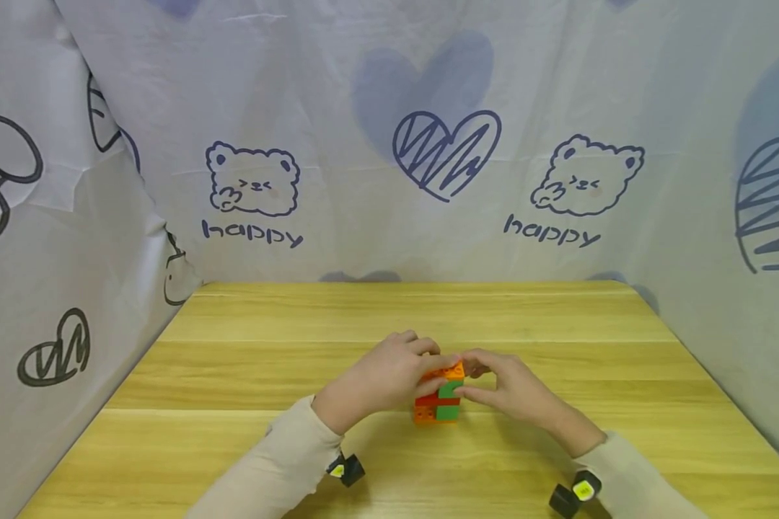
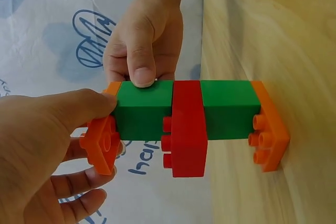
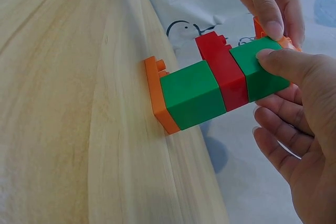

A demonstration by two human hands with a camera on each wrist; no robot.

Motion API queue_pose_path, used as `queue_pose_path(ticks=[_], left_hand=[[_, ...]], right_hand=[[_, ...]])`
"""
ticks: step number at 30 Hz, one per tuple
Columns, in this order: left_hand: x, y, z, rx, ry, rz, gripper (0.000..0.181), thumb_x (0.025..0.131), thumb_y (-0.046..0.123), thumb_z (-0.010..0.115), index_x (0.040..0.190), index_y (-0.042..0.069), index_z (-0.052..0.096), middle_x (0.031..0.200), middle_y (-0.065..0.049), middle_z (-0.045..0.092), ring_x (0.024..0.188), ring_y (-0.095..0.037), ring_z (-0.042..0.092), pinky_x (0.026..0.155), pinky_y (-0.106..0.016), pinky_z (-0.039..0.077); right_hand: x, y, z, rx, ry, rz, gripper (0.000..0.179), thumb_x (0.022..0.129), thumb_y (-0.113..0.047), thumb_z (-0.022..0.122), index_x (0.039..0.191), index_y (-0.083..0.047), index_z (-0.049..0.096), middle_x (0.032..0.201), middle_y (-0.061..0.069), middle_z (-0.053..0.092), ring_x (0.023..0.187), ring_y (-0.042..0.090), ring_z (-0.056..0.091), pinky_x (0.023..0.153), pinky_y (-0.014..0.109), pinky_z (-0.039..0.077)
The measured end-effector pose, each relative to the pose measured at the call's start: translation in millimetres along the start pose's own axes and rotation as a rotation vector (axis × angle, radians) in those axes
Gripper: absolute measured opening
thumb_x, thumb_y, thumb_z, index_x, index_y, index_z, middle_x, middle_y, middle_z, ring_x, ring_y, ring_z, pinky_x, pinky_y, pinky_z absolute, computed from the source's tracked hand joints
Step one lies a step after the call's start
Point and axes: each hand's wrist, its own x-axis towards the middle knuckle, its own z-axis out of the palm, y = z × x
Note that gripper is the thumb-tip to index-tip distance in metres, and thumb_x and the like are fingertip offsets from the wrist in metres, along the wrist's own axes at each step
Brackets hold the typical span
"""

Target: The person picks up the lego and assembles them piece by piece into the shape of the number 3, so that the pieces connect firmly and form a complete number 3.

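A stack of toy building bricks stands upright on the table: an orange base plate (image 2: 273, 135), a green brick (image 3: 192, 94), a red brick (image 2: 189, 140), a second green brick (image 2: 144, 111), and an orange plate (image 2: 101, 142) on top. My left hand (image 1: 389, 371) pinches the top orange plate from the left, thumb on its near edge and fingers beyond it. On the right side, my right hand (image 1: 516, 389) grips the upper green brick; its thumb lies on the near face and its fingers curl behind. The red brick and both orange plates jut out to the left, with studs showing.
The wooden table (image 1: 266, 310) extends around the stack to all sides. White cloth (image 1: 337, 144) with drawn hearts and bears hangs behind it and at the sides. Small black devices (image 1: 347, 468) sit at both sleeve cuffs.
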Motion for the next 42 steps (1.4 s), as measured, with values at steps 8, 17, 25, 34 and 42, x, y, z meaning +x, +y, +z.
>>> queue_pose_path(ticks=[8,17,25,34,42], left_hand=[[-0.5,-1.1,0.5,0.049,0.052,0.036,0.036,0.097,0.038,0.062,0.130,0.023,0.066,0.106,0.004,0.067,0.087,-0.015,0.060,0.077,-0.027,0.049],[-5.9,-6.1,11.6,-0.105,0.107,0.033,0.038,0.094,0.034,0.067,0.129,0.018,0.066,0.107,0.002,0.068,0.091,-0.014,0.059,0.084,-0.026,0.047],[-8.4,-7.0,13.3,-0.202,0.121,-0.029,0.039,0.093,0.038,0.067,0.124,0.014,0.068,0.108,0.002,0.069,0.094,-0.014,0.059,0.085,-0.026,0.047],[-9.3,-6.0,12.1,-0.239,0.109,-0.062,0.042,0.091,0.037,0.070,0.125,0.013,0.068,0.110,0.001,0.069,0.096,-0.014,0.059,0.085,-0.026,0.048],[-23.1,-12.3,16.7,-0.219,0.163,-0.062,0.049,0.091,0.041,0.069,0.129,0.011,0.064,0.117,-0.001,0.067,0.104,-0.016,0.059,0.091,-0.027,0.048]], right_hand=[[0.8,-3.4,-1.5,-0.028,0.016,-0.017,0.043,0.089,-0.040,0.071,0.123,-0.016,0.064,0.106,-0.010,0.067,0.093,0.015,0.064,0.082,0.042,0.054],[-0.4,-3.1,0.7,-0.040,0.009,-0.019,0.045,0.090,-0.043,0.069,0.125,-0.015,0.063,0.108,-0.009,0.068,0.093,0.017,0.064,0.081,0.041,0.054],[-1.8,-0.7,1.5,-0.026,0.020,-0.018,0.040,0.095,-0.037,0.064,0.128,-0.016,0.061,0.110,-0.010,0.067,0.095,0.012,0.062,0.081,0.044,0.053],[-2.2,-1.8,2.2,-0.028,0.062,-0.024,0.032,0.096,-0.033,0.063,0.125,-0.019,0.063,0.110,-0.012,0.067,0.095,0.006,0.061,0.082,0.044,0.053],[-2.0,-2.5,1.9,-0.020,0.053,-0.015,0.038,0.093,-0.036,0.067,0.125,-0.016,0.063,0.108,-0.010,0.067,0.094,0.013,0.064,0.082,0.044,0.054]])
